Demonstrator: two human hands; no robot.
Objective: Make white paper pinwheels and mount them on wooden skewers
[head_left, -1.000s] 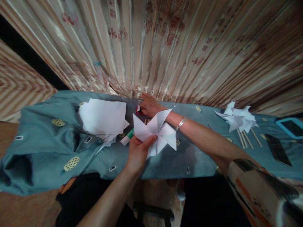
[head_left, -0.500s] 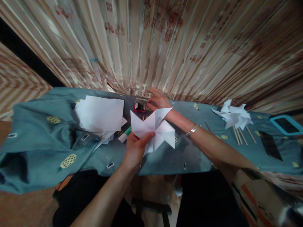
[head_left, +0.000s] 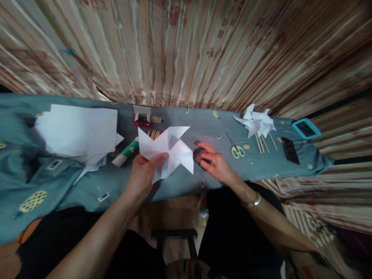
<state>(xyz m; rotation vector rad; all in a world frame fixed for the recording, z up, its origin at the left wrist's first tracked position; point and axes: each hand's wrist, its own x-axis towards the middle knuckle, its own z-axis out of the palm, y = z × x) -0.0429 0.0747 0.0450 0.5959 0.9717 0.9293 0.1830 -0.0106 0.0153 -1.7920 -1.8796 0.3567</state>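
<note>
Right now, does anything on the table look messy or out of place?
The blue cloth is bunched and wrinkled at the left end. White paper sheets lie in a loose, uneven pile with scraps poking out beneath. A small red box sits open. The left hand holds a paper pinwheel; nothing looks torn or spilled.

So the pinwheel (head_left: 167,149) is plain white paper, folded into pointed blades fanning out from the middle, one tip sticking up toward the curtain and another pointing right. It's being held up a bit over the blue surface (head_left: 221,170), tilted toward the camera, not lying flat. The left hand (head_left: 142,174) is pinching its lower left blade, thumb lying on top of the paper. The right hand (head_left: 213,162) is sitting just beside its right tip, whether touching I can't tell.
</note>
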